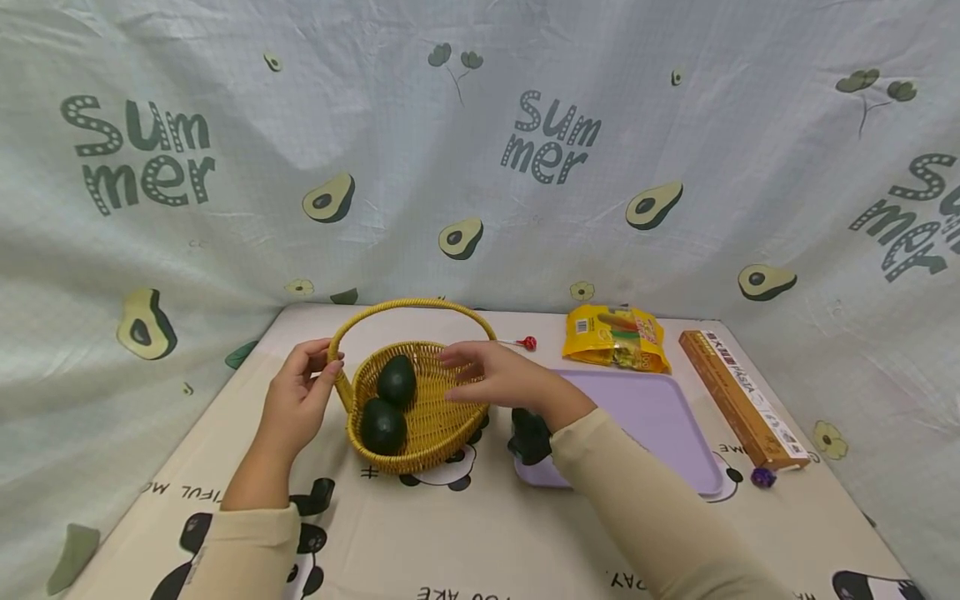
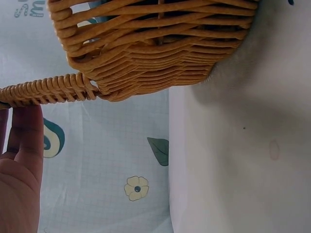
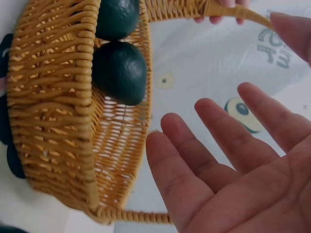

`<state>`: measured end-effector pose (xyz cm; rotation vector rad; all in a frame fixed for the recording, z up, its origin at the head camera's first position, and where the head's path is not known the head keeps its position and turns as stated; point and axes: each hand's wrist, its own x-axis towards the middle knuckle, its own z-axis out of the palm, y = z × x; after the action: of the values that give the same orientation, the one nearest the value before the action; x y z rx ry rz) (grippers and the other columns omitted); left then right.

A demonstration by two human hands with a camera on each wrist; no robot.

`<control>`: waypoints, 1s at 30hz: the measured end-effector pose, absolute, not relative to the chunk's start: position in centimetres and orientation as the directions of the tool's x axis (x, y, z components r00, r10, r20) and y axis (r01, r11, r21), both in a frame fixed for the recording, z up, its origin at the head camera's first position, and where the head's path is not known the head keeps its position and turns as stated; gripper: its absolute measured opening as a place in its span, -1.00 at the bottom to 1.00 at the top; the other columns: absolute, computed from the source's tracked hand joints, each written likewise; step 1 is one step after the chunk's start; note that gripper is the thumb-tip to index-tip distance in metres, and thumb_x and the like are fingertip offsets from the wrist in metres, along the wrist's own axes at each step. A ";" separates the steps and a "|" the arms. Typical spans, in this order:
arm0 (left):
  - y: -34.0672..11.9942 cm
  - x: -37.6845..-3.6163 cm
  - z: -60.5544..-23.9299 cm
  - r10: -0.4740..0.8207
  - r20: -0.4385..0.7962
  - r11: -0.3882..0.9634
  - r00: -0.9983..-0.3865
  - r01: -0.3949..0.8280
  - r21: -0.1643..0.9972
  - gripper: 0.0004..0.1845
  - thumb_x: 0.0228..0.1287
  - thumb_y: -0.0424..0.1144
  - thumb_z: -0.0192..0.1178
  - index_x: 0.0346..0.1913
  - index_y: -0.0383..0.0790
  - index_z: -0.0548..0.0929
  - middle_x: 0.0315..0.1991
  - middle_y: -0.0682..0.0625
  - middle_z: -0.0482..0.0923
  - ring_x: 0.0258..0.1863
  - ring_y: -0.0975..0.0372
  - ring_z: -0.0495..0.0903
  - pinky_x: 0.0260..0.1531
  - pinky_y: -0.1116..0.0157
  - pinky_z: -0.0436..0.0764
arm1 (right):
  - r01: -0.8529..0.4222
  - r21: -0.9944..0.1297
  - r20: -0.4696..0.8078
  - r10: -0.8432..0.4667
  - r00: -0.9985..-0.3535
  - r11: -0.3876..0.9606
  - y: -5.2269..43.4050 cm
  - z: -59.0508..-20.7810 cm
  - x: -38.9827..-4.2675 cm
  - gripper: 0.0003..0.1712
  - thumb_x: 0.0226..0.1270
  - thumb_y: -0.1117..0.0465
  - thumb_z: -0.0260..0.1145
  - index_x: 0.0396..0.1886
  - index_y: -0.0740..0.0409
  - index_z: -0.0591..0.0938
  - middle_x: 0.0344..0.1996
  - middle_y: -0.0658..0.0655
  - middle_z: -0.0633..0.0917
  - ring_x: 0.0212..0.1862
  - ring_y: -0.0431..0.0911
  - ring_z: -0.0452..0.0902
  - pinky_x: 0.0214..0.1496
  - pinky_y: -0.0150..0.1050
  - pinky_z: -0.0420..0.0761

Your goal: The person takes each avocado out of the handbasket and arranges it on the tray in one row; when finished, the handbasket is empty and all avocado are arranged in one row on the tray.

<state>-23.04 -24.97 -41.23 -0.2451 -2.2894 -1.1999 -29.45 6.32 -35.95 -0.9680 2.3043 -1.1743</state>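
Observation:
A yellow-brown wicker basket (image 1: 442, 421) with a tall arched handle (image 1: 408, 303) stands on the table. Two dark green avocados (image 1: 397, 382) lie in its left half; the right wrist view shows them close up too. At the handle's left side, my left hand (image 1: 298, 396) pinches the wicker between thumb and fingers. In the left wrist view, its fingers (image 2: 26, 128) reach up to the handle. My right hand (image 1: 506, 379) is over the basket's right side, fingers spread and nothing in its palm. That palm faces the camera in the right wrist view.
Right of the basket lies a lilac tray (image 1: 652, 417), with a dark green lumpy thing (image 1: 530, 437) at its left, partly behind my right forearm. Behind are a red lollipop (image 1: 529, 342) and a yellow snack bag (image 1: 615, 337). Farther right are a pasta box (image 1: 742, 400) and a purple-wrapped lollipop (image 1: 763, 477).

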 end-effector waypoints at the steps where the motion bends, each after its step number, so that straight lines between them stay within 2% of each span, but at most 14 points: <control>1: -25.0 -23.0 -41.2 -0.085 0.538 0.587 -0.838 0.395 0.707 -0.64 0.59 -0.22 0.09 0.32 -0.23 0.46 0.05 -0.14 0.63 -0.01 0.56 0.50 0.00 0.73 0.48 | -0.398 -0.818 -0.033 -0.724 -0.689 0.416 6.0 -36.0 -29.5 -0.31 0.32 -0.02 0.47 0.41 -0.08 0.50 0.34 -0.05 0.58 0.34 0.02 0.54 0.33 -0.12 0.60; 6: -24.9 -23.0 -41.2 -0.079 0.531 0.577 -0.844 0.395 0.715 -0.64 0.59 -0.23 0.09 0.32 -0.24 0.46 0.06 -0.16 0.62 -0.01 0.53 0.51 0.00 0.73 0.48 | -0.379 -0.827 -0.069 -0.745 -0.663 0.414 4.8 -36.3 -30.0 -0.28 0.33 -0.05 0.45 0.45 -0.09 0.48 0.39 0.06 0.55 0.35 0.09 0.52 0.32 -0.12 0.61; 12: -25.0 -23.0 -41.2 -0.085 0.525 0.576 -0.847 0.389 0.719 -0.65 0.59 -0.23 0.09 0.32 -0.23 0.46 0.06 -0.15 0.62 -0.01 0.53 0.51 -0.01 0.73 0.49 | -0.368 -0.828 -0.109 -0.766 -0.634 0.423 3.4 -36.3 -30.7 -0.23 0.33 -0.03 0.45 0.50 -0.05 0.44 0.44 0.16 0.50 0.43 0.18 0.42 0.37 -0.02 0.56; 22: -25.0 -23.0 -41.2 -0.098 0.529 0.579 -0.843 0.385 0.719 -0.65 0.59 -0.22 0.09 0.31 -0.22 0.47 0.06 -0.15 0.63 -0.01 0.52 0.51 0.00 0.73 0.48 | -0.456 -0.741 -0.144 -0.781 -0.608 0.492 0.7 -35.9 -31.2 -0.21 0.31 -0.10 0.45 0.49 0.00 0.45 0.41 0.08 0.54 0.48 -0.04 0.36 0.48 -0.05 0.44; 27: -24.9 -23.0 -41.2 -0.098 0.532 0.576 -0.841 0.388 0.719 -0.65 0.59 -0.21 0.09 0.31 -0.21 0.47 0.06 -0.15 0.63 -0.01 0.52 0.51 -0.01 0.72 0.50 | -0.384 -0.769 -0.207 -0.768 -0.607 0.511 -0.5 -36.2 -31.4 -0.19 0.29 -0.08 0.47 0.50 -0.05 0.43 0.37 0.09 0.56 0.34 -0.02 0.50 0.22 -0.07 0.66; 30: -24.9 -23.0 -41.2 -0.100 0.534 0.579 -0.839 0.387 0.717 -0.65 0.59 -0.21 0.09 0.31 -0.20 0.47 0.06 -0.14 0.64 -0.02 0.54 0.51 -0.01 0.72 0.50 | -0.339 -0.781 -0.243 -0.755 -0.609 0.525 -1.1 -36.5 -31.5 -0.20 0.29 -0.08 0.48 0.49 -0.07 0.45 0.33 0.07 0.58 0.22 -0.07 0.56 0.09 -0.08 0.73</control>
<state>-22.98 -24.89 -41.24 -0.2283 -2.2806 -1.2142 -31.48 -1.07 -36.48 -0.8856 2.1943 -0.9506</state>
